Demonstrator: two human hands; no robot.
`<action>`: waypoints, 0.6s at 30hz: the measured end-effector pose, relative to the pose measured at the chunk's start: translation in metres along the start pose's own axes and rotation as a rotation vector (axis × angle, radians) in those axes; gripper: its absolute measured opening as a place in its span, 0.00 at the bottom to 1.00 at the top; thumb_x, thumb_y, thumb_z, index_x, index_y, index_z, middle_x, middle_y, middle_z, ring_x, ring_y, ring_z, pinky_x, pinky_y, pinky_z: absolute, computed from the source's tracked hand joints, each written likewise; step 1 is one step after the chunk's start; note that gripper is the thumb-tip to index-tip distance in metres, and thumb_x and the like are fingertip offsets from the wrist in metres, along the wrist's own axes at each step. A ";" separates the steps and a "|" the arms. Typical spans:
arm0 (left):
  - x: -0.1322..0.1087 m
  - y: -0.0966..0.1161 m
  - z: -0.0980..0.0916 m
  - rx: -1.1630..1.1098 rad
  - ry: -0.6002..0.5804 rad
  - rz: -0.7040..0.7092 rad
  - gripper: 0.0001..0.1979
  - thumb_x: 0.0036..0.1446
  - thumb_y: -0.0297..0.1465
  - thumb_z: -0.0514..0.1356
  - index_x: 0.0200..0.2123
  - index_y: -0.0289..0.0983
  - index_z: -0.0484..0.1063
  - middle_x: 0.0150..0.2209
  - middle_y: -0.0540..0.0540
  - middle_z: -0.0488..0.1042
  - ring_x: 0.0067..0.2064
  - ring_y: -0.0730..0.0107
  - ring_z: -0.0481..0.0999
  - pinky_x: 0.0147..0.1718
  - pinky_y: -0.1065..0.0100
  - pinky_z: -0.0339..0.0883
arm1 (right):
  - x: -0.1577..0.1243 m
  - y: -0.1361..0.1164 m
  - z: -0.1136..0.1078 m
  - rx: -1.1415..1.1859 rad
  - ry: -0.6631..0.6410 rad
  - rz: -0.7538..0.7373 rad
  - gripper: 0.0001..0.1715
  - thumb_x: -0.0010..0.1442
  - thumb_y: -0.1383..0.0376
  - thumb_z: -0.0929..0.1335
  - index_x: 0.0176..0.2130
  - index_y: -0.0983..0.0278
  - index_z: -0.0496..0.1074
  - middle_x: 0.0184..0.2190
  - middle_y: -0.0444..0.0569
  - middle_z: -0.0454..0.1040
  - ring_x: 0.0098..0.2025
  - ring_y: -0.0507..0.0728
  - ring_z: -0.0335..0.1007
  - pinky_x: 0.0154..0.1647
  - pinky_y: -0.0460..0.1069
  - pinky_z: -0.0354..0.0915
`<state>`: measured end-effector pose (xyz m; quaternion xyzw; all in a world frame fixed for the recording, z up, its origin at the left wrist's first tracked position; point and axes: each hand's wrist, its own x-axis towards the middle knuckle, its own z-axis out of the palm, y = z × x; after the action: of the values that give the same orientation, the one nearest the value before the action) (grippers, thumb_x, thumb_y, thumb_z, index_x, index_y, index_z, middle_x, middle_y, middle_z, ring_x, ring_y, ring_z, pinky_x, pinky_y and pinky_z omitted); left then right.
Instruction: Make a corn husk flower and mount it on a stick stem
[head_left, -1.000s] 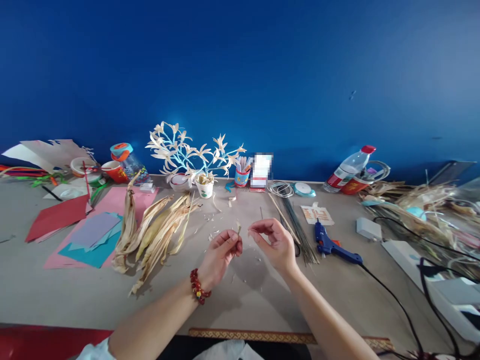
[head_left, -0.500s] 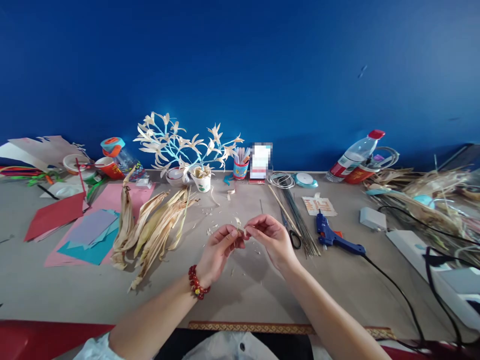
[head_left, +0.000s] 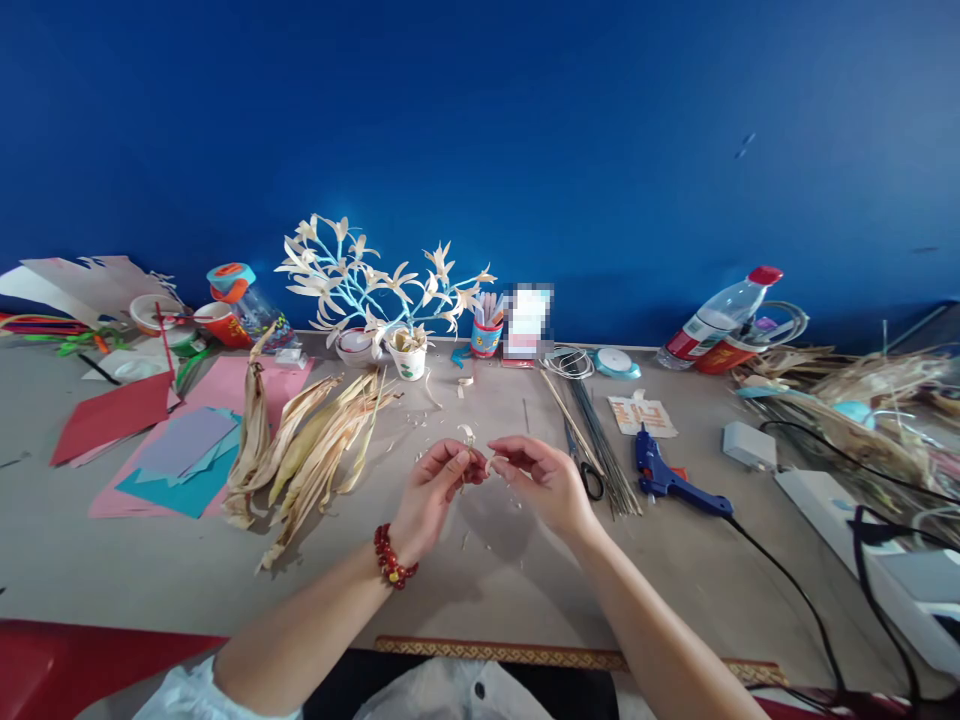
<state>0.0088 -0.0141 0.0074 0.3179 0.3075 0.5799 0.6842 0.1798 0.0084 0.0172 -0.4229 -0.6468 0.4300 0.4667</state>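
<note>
Low over the middle of the table, my left hand (head_left: 442,478) pinches a small pale husk flower (head_left: 466,434), its curled petal rising above the fingertips. Most of that piece is hidden by the fingers. My right hand (head_left: 541,480) is closed close beside it, thumb and forefinger on a pale curled husk petal (head_left: 490,466). Whether this petal joins the piece in my left hand I cannot tell. Small husk scraps (head_left: 420,455) lie around the hands. Dried corn husks (head_left: 322,450) are heaped to the left. Black-handled scissors (head_left: 591,480) lie right of my right hand.
Husk flowers on blue stems stand in a white cup (head_left: 409,358) at the back. Right are wires (head_left: 604,440), a blue glue gun (head_left: 679,484) with its cord, a power strip (head_left: 840,530) and a tilted bottle (head_left: 720,315). Coloured paper (head_left: 180,470) lies left.
The view has shifted slightly. My fingertips have parted a little, and the curled petal above my left fingers shows more. A petal now shows at my right fingertips.
</note>
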 end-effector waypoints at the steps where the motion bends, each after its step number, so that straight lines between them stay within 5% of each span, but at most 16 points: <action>1: 0.000 0.001 0.000 -0.005 -0.005 -0.006 0.09 0.57 0.35 0.67 0.31 0.36 0.74 0.33 0.47 0.79 0.36 0.70 0.76 0.41 0.67 0.67 | 0.000 -0.001 -0.002 -0.068 -0.032 -0.035 0.08 0.60 0.62 0.71 0.40 0.61 0.79 0.34 0.50 0.81 0.34 0.57 0.77 0.37 0.50 0.72; 11: 0.004 0.000 -0.003 -0.005 -0.008 -0.020 0.09 0.57 0.35 0.66 0.31 0.35 0.74 0.34 0.46 0.80 0.36 0.71 0.76 0.41 0.67 0.67 | 0.000 -0.014 -0.008 -0.372 -0.079 -0.210 0.06 0.58 0.69 0.69 0.32 0.59 0.76 0.32 0.47 0.79 0.36 0.58 0.75 0.40 0.51 0.68; 18: 0.003 -0.003 -0.001 -0.005 0.006 -0.086 0.10 0.54 0.36 0.68 0.31 0.35 0.75 0.32 0.45 0.79 0.35 0.68 0.77 0.41 0.66 0.68 | -0.002 -0.004 -0.002 0.205 0.065 0.106 0.11 0.55 0.58 0.75 0.32 0.62 0.75 0.25 0.45 0.73 0.26 0.53 0.68 0.26 0.46 0.65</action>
<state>0.0100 -0.0118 0.0044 0.3009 0.3213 0.5516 0.7085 0.1812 0.0062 0.0207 -0.4200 -0.5609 0.5041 0.5049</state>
